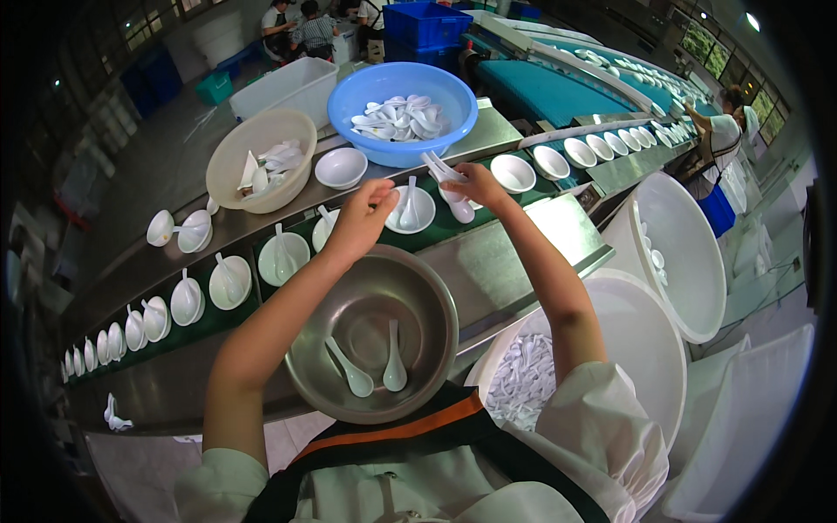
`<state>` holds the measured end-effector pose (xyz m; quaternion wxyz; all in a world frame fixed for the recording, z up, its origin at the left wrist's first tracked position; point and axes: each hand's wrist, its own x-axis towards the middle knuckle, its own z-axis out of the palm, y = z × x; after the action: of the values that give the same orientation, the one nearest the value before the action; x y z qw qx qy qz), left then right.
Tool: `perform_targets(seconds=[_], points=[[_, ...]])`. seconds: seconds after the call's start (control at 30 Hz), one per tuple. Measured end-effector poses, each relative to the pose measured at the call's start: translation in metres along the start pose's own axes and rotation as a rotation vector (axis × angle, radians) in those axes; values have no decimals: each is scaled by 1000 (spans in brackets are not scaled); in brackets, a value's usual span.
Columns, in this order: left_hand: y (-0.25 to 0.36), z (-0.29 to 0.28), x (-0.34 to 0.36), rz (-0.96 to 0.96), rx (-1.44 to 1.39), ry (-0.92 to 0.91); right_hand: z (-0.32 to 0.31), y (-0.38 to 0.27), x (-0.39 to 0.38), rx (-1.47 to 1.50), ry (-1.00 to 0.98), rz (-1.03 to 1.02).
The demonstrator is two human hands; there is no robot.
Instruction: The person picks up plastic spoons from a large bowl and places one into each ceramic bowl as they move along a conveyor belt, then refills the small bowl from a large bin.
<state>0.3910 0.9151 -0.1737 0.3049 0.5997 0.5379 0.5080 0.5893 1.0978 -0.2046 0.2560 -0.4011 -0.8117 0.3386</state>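
A: Spoons (445, 167), white soup spoons, fan out of the right hand (473, 185), which is clenched round their handles above the green conveyor belt (453, 220).

B: And the other hand?

A: The left hand (362, 218) hovers just beside a white bowl (411, 209) on the belt that already has a spoon lying in it. Its fingers are curled, but whether they pinch anything I cannot tell.

B: Why hold a bunch like that?

A: Probably so one spoon can go into each bowl as the row passes; bowls toward the belt's left end each carry one, those toward the right end look bare.

B: Where is the supply?

A: A blue basin (403, 100) and a beige basin (260, 161) of spoons sit at the far edge of the steel bench, and a steel bowl (373, 336) with two spoons rests at the near edge, against the person's apron.

B: The room?

A: A factory hall: big white tubs (676, 253) at right, one full of spoons, blue crates, other workers farther off.
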Motion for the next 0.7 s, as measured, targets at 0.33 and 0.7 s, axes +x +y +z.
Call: perform_targets(seconds=[0.33,0.7], points=[[20,-8,-72,103,263,-404,39,27,41,-109,81,87],[-7,-27,-152,490,1189,-912,55,-1,25,-284,337,-77]])
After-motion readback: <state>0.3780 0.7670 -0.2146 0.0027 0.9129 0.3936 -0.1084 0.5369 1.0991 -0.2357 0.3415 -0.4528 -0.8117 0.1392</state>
